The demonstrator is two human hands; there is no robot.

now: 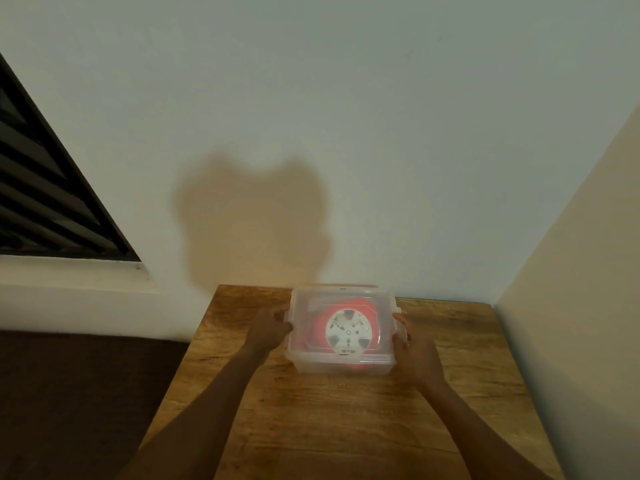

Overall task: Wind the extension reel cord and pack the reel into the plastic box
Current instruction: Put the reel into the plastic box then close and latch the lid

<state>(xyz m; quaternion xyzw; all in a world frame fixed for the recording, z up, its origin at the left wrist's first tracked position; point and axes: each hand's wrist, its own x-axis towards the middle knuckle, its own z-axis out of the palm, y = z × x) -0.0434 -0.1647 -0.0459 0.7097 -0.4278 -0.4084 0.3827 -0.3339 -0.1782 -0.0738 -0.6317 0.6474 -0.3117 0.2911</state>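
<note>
A clear plastic box [304, 362] stands on the wooden table near the wall, with its lid on. Through the lid I see the extension reel [349, 332], white-faced with red around it, lying flat inside. My left hand [268, 329] grips the box's left side at the lid edge. On the opposite side, my right hand [414, 355] holds the box, fingers curled over the latch area. No loose cord shows outside the box.
The wooden table [346, 420] fills the lower middle, with a white wall close behind the box. A second wall [571, 306] bounds the table's right edge. A dark brown surface [76, 393] lies left of the table, below a window sill and dark louvres [45, 202].
</note>
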